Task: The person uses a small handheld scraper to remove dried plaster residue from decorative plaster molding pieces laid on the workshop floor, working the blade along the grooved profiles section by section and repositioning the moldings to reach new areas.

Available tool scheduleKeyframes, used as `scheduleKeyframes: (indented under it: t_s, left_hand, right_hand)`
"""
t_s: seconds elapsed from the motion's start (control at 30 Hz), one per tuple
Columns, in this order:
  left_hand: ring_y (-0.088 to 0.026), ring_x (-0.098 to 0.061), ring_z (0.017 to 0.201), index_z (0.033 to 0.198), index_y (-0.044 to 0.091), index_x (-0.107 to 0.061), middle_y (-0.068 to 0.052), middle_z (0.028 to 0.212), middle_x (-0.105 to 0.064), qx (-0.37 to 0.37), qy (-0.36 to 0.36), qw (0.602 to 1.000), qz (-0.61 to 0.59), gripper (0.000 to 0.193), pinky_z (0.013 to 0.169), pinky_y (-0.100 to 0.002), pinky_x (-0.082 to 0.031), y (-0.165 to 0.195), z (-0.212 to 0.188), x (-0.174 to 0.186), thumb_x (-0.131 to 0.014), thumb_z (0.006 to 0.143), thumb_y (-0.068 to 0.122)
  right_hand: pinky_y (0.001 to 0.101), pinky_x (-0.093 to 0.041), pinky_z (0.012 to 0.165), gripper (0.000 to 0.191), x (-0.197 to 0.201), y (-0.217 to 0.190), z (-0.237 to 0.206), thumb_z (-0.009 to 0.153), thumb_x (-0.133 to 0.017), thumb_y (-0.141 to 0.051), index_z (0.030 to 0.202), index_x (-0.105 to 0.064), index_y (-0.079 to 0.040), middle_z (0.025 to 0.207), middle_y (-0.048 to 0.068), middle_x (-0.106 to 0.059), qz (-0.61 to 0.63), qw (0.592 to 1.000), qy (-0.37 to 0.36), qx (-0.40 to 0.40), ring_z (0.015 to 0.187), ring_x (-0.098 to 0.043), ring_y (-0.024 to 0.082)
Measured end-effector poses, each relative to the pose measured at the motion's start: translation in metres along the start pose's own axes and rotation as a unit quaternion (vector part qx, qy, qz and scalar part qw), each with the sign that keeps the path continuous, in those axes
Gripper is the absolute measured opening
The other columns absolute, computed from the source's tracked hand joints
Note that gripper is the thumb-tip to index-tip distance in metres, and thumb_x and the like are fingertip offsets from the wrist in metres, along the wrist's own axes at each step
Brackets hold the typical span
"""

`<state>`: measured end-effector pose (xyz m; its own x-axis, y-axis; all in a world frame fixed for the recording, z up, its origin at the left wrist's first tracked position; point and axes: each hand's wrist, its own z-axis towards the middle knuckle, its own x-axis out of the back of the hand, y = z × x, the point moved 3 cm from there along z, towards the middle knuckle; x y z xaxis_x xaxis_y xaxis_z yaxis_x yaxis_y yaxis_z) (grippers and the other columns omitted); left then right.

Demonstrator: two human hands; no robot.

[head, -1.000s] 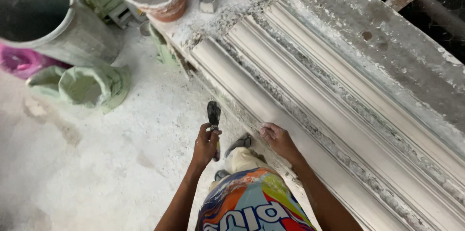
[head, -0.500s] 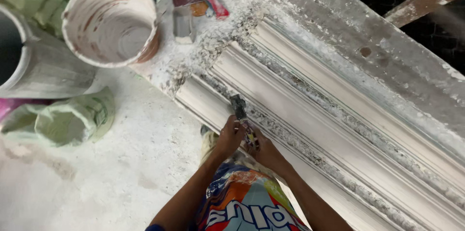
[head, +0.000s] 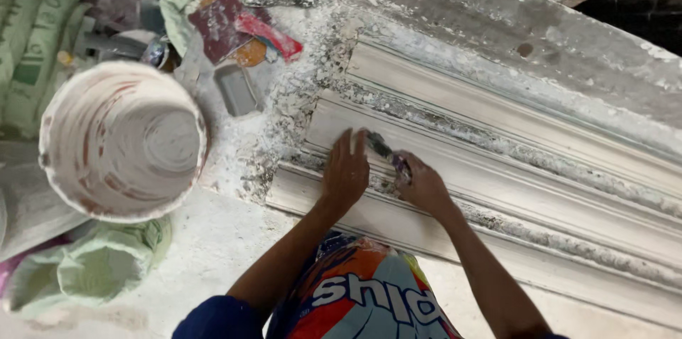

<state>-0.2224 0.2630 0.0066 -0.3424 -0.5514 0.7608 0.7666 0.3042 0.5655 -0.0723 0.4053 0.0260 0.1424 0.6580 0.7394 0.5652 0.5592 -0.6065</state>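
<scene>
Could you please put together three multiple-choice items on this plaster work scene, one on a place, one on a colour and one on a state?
1. Where is the bucket relative to the hands?
A. To their left, on the floor
B. On top of the moulding
C. Behind the person

2. What colour is the moulding?
A. Dark brown
B. White
C. Bright blue

3. What is the right hand doing?
A. Hanging free in the air
B. Resting inside the bucket
C. Gripping a tool against the moulding

Answers:
1. A, the bucket stands on the dusty floor left of both hands.
2. B, the long ridged moulding is white plaster with grey crumbs.
3. C, its fingers close on a small dark tool laid on the moulding, while the left hand lies flat beside it.
</scene>
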Motion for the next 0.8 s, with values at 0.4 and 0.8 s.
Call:
scheduleKeyframes:
  t_s: [0.4,0.8]
  left_hand:
    - [-0.029,-0.066,0.095,0.105,-0.001,-0.069,-0.016,0.1,-0.07,-0.101,-0.215,0.966,0.103,0.025,0.084,-0.043,-0.056,0.051,0.092,-0.145,-0.064,0.089,0.017]
    - [-0.035,-0.065,0.112,0.12,-0.001,-0.064,-0.019,0.119,-0.068,0.088,-0.137,0.958,0.235,0.029,0.091,-0.049,-0.055,-0.107,0.106,-0.022,-0.059,0.095,0.014]
  right_hand:
    - [0.0459,-0.061,0.075,0.045,0.112,0.075,0.086,0.091,-0.065,-0.046,0.133,-0.066,-0.029,0.107,0.008,-0.076,-0.288,0.95,-0.116,0.035,0.085,-0.074,0.031]
    - [0.0487,-0.058,0.078,0.041,-0.001,-0.043,0.22,0.099,-0.062,-0.043,0.136,-0.067,-0.028,0.107,0.014,-0.074,-0.164,0.961,-0.122,0.188,0.086,-0.073,0.035]
